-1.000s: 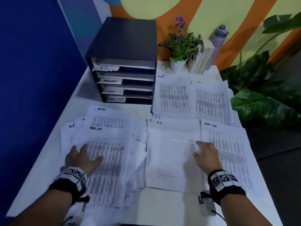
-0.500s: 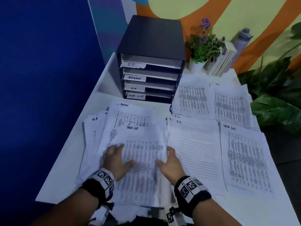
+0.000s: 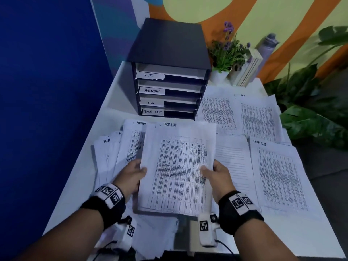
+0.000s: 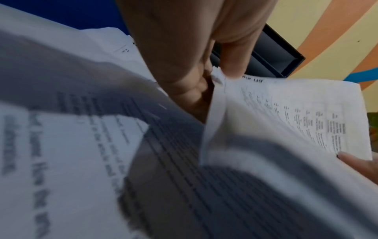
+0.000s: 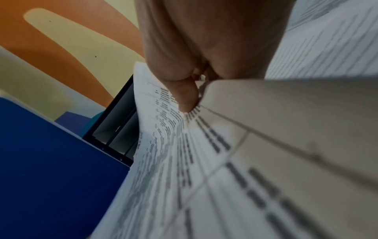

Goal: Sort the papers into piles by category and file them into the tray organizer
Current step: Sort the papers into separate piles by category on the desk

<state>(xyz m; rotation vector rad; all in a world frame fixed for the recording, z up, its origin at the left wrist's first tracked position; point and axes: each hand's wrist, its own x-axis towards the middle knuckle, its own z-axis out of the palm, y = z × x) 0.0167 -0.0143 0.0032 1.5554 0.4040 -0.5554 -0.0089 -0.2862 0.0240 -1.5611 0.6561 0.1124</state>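
A printed sheet headed TASK LIST [image 3: 178,166] is lifted above the unsorted heap [image 3: 120,153] at the table's left. My left hand [image 3: 134,173] pinches its left edge, thumb on top; my right hand [image 3: 213,171] pinches its right edge the same way. The left wrist view shows the sheet [image 4: 286,116] pinched at its edge, and the right wrist view shows a thumb pressed on the sheet [image 5: 163,129]. The black tray organizer [image 3: 169,49] stands behind, with shelves labelled I.T., ADMIN, H.R and TASK LIST. Sorted piles lie to the right: a lined I.T. pile [image 3: 233,162], a TASK LIST pile [image 3: 278,172] and two farther piles [image 3: 241,112].
A small potted plant [image 3: 226,53], a row of books [image 3: 246,70] and a grey bottle [image 3: 267,46] stand at the back right of the white table [image 3: 120,95]. A blue wall runs along the left. Large green leaves [image 3: 310,110] reach past the right edge.
My right hand left the I.T. pile and moved left to the heap. Both hands took the TASK LIST sheet by its side edges and lifted it off the heap.
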